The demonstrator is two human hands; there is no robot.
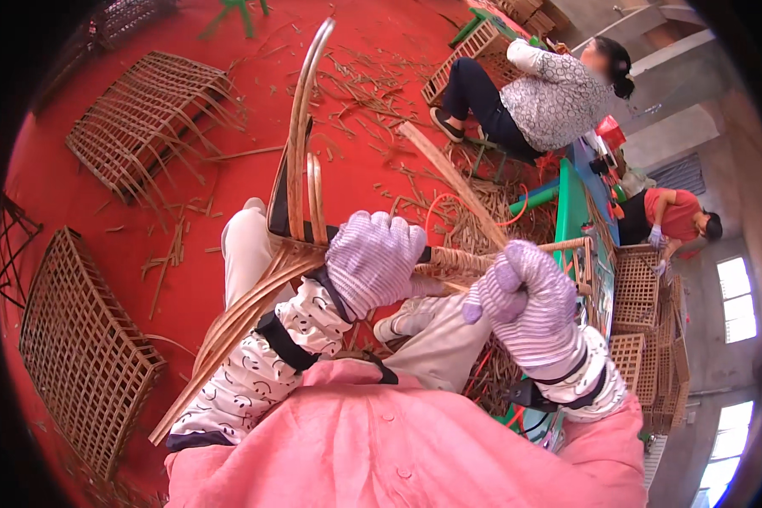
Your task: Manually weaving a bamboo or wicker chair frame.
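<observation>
Both of my hands wear purple-and-white striped knit gloves. My left hand [377,258] is wrapped round a dark frame bar, above my knees, where brown cane strips [296,144] cross it. Some strips curve upward from there, while a bundle of others [245,339] runs down along my left forearm. Right of that hand, the bar is bound with wound cane [466,260]. My right hand [529,309] is a closed fist just beside this binding. A wide flat cane strip [453,182] slants down to its knuckles; its lower end is hidden, so the grip is partly unseen.
Woven cane panels [89,351] and a woven basket piece [148,123] lie at left on the red floor, among scattered cane offcuts [356,85]. One person [559,97] sits weaving far right; another [665,216] works behind a green-edged table [571,199]. Woven baskets [639,288] are stacked at right.
</observation>
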